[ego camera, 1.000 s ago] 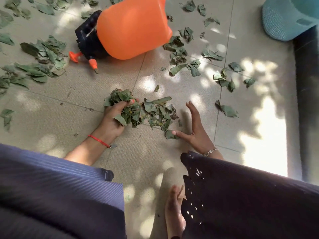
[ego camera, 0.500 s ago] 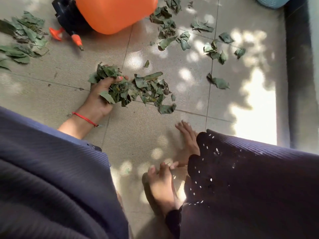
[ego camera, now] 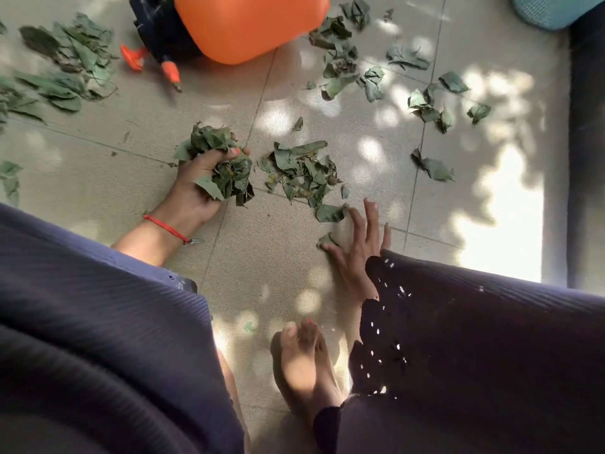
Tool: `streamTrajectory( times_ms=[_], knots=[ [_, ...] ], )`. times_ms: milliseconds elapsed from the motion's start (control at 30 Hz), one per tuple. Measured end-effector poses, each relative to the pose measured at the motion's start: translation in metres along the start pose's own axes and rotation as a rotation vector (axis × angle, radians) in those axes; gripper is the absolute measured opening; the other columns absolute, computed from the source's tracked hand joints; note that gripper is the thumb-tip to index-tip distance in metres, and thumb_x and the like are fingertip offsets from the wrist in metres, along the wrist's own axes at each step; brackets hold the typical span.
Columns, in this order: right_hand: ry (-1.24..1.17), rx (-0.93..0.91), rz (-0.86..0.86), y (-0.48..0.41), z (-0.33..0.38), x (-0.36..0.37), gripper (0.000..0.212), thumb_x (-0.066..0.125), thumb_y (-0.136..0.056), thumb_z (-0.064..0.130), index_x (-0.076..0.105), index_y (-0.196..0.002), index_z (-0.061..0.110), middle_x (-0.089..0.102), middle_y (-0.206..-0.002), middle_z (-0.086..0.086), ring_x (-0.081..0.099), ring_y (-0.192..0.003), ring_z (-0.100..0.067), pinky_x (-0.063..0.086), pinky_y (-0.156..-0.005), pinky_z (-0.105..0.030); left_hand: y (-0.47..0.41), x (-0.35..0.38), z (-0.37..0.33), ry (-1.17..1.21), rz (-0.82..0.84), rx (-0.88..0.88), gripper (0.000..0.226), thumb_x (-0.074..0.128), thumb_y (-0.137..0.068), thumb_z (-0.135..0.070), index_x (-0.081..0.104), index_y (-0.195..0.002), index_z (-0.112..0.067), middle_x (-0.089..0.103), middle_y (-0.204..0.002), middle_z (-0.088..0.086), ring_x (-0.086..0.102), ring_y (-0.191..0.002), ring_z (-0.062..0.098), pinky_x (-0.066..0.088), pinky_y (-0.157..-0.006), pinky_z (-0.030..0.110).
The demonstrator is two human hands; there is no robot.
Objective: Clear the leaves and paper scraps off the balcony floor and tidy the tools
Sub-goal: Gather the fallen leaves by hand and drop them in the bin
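Left hand [ego camera: 193,188] clamps a wad of leaves [ego camera: 229,176] at frame centre; right hand [ego camera: 357,247] lies spread flat just beside the loose leaf pile [ego camera: 301,172], apparently positioned to rake it in.

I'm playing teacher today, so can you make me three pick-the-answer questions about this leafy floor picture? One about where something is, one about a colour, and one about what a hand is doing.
1. Where is the loose leaf pile?
A) on a chair
B) on the floor tiles, beside the left hand
C) in a bucket

2. What colour is the sprayer tank?
A) green
B) white
C) orange

3. What is the left hand doing?
A) gripping a bunch of leaves
B) lying flat and empty
C) waving in the air

Answers:
1 B: the pile lies on the tiles between the left hand and the right hand.
2 C: the plastic is bright orange.
3 A: its fingers curl round the bunch.
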State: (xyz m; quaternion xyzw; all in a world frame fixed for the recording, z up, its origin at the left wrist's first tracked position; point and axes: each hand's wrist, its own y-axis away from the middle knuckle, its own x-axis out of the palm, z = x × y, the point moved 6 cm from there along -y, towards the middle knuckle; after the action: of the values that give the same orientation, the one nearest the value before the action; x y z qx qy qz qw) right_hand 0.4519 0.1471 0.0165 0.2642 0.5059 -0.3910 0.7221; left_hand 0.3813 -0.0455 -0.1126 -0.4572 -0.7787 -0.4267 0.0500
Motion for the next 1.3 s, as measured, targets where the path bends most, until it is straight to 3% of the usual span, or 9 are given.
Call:
streamTrajectory(
  times_ms=[67,100,167,467,767,833,1000,1133,1300],
  knots=[
    [-0.125,0.152,-0.018,-0.016,-0.045,0.032,0.085,0.006,-0.078,0.066,0.02,-0.139,0.009,0.005,-0.156,-0.015,0.004,-0.142,-0.001,0.003,-0.09,0.007,-0.001,0.003,0.0,-0.005,0.012,-0.002,0.036,0.05,-0.09,-0.001,0.071,-0.064,-0.014,0.071,-0.068,0.0,0.066,-0.061,0.009,0.054,-0.058,0.02],
    [-0.139,0.249,0.031,-0.029,-0.068,0.054,0.097,-0.001,-0.071,0.076,0.013,-0.143,0.013,0.005,-0.155,-0.017,0.007,-0.144,-0.015,0.007,-0.114,-0.019,-0.001,0.006,0.001,-0.011,0.019,-0.002,0.042,0.05,-0.089,-0.001,0.072,-0.056,-0.014,0.071,-0.068,0.0,0.067,-0.061,0.009,0.053,-0.056,0.02],
    [-0.188,0.286,0.139,-0.05,-0.101,0.089,0.089,0.01,-0.071,0.084,0.004,-0.141,0.028,0.0,-0.155,-0.015,0.001,-0.143,-0.023,0.004,-0.117,-0.049,-0.002,0.009,0.003,-0.014,0.029,-0.007,0.046,0.051,-0.088,0.0,0.072,-0.05,-0.016,0.071,-0.068,0.0,0.068,-0.063,0.009,0.053,-0.055,0.02],
    [0.013,0.118,0.096,-0.105,-0.102,0.121,0.1,0.042,-0.063,0.082,0.001,-0.142,0.037,-0.005,-0.156,-0.005,-0.018,-0.141,-0.023,-0.008,-0.113,-0.054,-0.011,0.001,-0.003,0.017,-0.023,0.021,0.044,0.052,-0.088,0.0,0.073,-0.053,-0.016,0.072,-0.07,0.002,0.068,-0.064,0.01,0.054,-0.056,0.021],
    [0.281,-0.149,0.17,-0.154,-0.081,0.133,0.087,0.011,-0.069,0.085,0.024,-0.143,0.039,0.019,-0.154,-0.006,0.0,-0.141,-0.041,-0.009,-0.104,-0.066,-0.014,-0.006,-0.005,0.058,-0.08,0.027,0.033,0.051,-0.089,0.001,0.074,-0.067,-0.008,0.073,-0.07,0.002,0.07,-0.066,0.01,0.054,-0.054,0.02],
    [0.281,-0.159,0.171,-0.155,-0.08,0.133,0.082,0.02,-0.074,0.081,0.042,-0.136,0.032,0.037,-0.146,-0.008,0.017,-0.138,-0.044,0.002,-0.104,-0.067,-0.015,-0.007,-0.005,0.06,-0.088,0.013,0.021,0.051,-0.09,0.001,0.07,-0.081,-0.004,0.073,-0.072,0.003,0.07,-0.069,0.01,0.054,-0.055,0.021],
    [0.137,-0.097,-0.127,-0.157,-0.084,0.107,0.065,0.037,-0.071,0.075,0.058,-0.109,0.025,0.053,-0.122,-0.011,0.047,-0.117,-0.036,0.029,-0.099,-0.061,-0.016,-0.009,-0.007,0.061,-0.119,0.033,0.026,0.053,-0.088,0.002,0.07,-0.07,-0.006,0.072,-0.068,0.003,0.07,-0.064,0.01,0.054,-0.053,0.021],
    [-0.02,0.023,-0.004,-0.179,-0.096,0.104,0.078,0.035,-0.072,0.075,0.04,-0.133,0.028,0.034,-0.143,-0.008,0.027,-0.136,-0.029,0.019,-0.111,-0.052,-0.016,-0.01,-0.008,0.091,-0.126,0.029,0.034,0.053,-0.088,0.003,0.073,-0.064,-0.009,0.072,-0.069,0.005,0.07,-0.065,0.012,0.055,-0.053,0.024],
    [0.005,-0.113,0.205,-0.177,-0.082,0.121,0.087,0.023,-0.069,0.079,0.025,-0.143,0.034,0.021,-0.153,-0.001,0.008,-0.144,-0.022,0.002,-0.116,-0.05,-0.014,-0.015,-0.013,0.067,-0.155,0.042,0.018,0.052,-0.088,0.003,0.066,-0.08,-0.006,0.072,-0.068,0.003,0.069,-0.063,0.011,0.054,-0.051,0.023]
  ],
)
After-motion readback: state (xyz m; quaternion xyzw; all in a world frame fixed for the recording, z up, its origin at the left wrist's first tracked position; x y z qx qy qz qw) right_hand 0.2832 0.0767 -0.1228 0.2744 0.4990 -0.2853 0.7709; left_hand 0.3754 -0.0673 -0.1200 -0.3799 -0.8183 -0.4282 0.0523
